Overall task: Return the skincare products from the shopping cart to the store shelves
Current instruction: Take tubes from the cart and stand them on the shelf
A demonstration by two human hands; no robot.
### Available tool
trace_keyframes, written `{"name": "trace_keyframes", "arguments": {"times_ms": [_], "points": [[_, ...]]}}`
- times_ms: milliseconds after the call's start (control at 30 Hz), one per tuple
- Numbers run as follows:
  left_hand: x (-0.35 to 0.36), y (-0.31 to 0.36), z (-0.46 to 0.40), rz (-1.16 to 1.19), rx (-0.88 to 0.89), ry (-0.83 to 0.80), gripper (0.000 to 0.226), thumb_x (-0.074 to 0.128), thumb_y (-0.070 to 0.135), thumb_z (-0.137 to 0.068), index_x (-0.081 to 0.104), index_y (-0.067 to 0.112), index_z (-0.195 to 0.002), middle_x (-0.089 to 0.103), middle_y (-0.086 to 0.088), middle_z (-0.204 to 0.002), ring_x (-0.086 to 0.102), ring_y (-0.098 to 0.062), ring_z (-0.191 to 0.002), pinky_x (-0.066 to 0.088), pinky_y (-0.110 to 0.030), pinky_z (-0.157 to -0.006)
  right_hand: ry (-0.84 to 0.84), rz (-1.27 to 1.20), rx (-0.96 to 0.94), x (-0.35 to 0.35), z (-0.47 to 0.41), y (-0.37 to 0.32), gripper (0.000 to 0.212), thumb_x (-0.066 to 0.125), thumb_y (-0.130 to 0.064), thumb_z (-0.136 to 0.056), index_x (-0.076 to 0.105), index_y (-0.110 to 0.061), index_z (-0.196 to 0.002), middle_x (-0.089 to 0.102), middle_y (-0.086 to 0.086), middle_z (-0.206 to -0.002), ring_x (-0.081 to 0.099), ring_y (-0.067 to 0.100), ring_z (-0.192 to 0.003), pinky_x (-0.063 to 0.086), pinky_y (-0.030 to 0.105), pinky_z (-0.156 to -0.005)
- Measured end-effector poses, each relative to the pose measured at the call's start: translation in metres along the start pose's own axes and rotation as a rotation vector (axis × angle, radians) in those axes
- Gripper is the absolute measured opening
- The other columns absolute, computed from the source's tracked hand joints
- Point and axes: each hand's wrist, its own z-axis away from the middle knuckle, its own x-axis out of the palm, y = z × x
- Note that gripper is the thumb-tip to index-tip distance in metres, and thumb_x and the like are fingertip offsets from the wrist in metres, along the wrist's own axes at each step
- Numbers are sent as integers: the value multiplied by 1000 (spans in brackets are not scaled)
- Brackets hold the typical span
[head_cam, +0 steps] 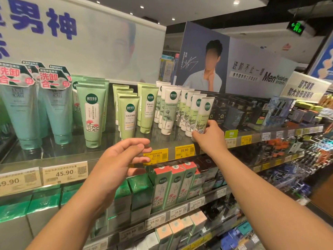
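1. A store aisle is stretching away to the right, its top shelf running level just ahead of both hands.
2. The right hand is gripping the lower end of a white tube, fingers curled round it at the right end of its row.
3. The tube is standing upright, cap down, long axis vertical, directly above that hand.
4. The left hand is hovering well left of it, fingers loosely spread, holding nothing.
5. The right hand is nearer, so the placing likely falls to it.

Both arms outstretched; left grip empty, fingers loosely curled; right grip closed round something.
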Motion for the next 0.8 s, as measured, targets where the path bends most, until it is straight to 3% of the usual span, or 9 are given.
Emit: {"name": "trace_keyframes", "arguments": {"times_ms": [67, 167, 267, 433, 600, 733, 800], "points": [[0, 0, 1, -3, 3, -5, 19, 58, 20, -100, 75, 19, -108, 79, -3, -105, 73, -30, -105, 58, -44, -86, -3, -15, 16, 0, 0, 1, 75, 77, -44, -81, 43, -18, -143, 74, -3, -107, 69, 20, -101, 58, 44, -83], [2, 0, 3, 3, -5, -18, 20, 57, 19, -101, 75, 18, -109, 79, -4, -104, 72, -29, -100, 58, -44, -85, 30, -94, 28, -3, 5, 3, 91, 79, -43, -85, 30, -12, -155, 68, 2, -121, 62, 23, -117, 53, 46, -97], [6, -5, 5, 14, -28, -29, 19, 57, 18, -101, 75, 18, -108, 79, -5, -104, 71, -25, -95, 57, -45, -86, 111, -197, 40, -3, 21, 7, 85, 78, -44, -88, 34, -13, -155, 52, 5, -140, 52, 22, -128, 47, 41, -105], [20, -17, 7, 9, -79, -73, 19, 58, 19, -101, 75, 20, -107, 79, -3, -102, 70, -20, -91, 57, -40, -81, 160, -302, 92, 0, 61, 12, 74, 73, -43, -93, 39, -15, -152, 47, 4, -146, 48, 15, -129, 40, 30, -99], [37, -29, 12, 2, -117, -132, 18, 59, 20, -101, 74, 20, -110, 80, -2, -102, 69, -19, -91, 54, -45, -87, 98, -403, 152, 4, 104, 21, 64, 70, -43, -95, 43, -20, -149, 52, 2, -141, 57, 15, -123, 49, 40, -106], [50, -42, 16, -21, -136, -203, 17, 60, 23, -101, 74, 21, -111, 79, -2, -105, 71, -13, -84, 56, -34, -75, 47, -463, 184, -5, 136, 26, 51, 65, -40, -99, 47, -26, -145, 58, -4, -131, 62, 9, -110, 49, 22, -83], [58, -50, 19, -7, -164, -235, 17, 61, 23, -100, 74, 20, -111, 79, -4, -105, 70, -13, -81, 56, -36, -76, 34, -466, 171, -12, 152, 32, 41, 62, -40, -101, 52, -31, -140, 60, -10, -125, 61, -2, -104, 46, 15, -75]]}}
